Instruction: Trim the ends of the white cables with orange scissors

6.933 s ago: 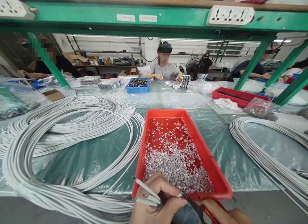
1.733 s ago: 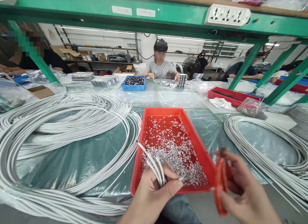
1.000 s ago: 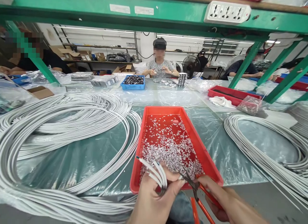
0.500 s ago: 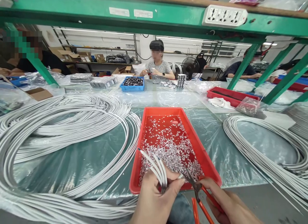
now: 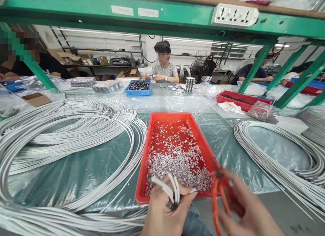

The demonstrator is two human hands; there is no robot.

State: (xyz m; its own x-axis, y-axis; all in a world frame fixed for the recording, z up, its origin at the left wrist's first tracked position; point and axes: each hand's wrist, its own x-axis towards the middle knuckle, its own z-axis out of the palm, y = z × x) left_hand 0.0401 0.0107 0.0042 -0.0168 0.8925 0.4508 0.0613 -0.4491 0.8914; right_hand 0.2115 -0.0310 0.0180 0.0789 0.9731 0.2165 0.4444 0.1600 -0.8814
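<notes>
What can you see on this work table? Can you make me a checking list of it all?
Surface: table under a clear plastic sheet.
Job's things: red tray with small silvery bits; white wire ends; orange-handled tool.
Clutter: blue bin, second red tray, cardboard box, plastic bags.
Grippers: left hand shut on the white wire ends; right hand shut on the orange-handled tool, just right of the red tray.
Cables: big white coils at left and right.
Surroundings: green frame with a power strip; other people seated across.
</notes>
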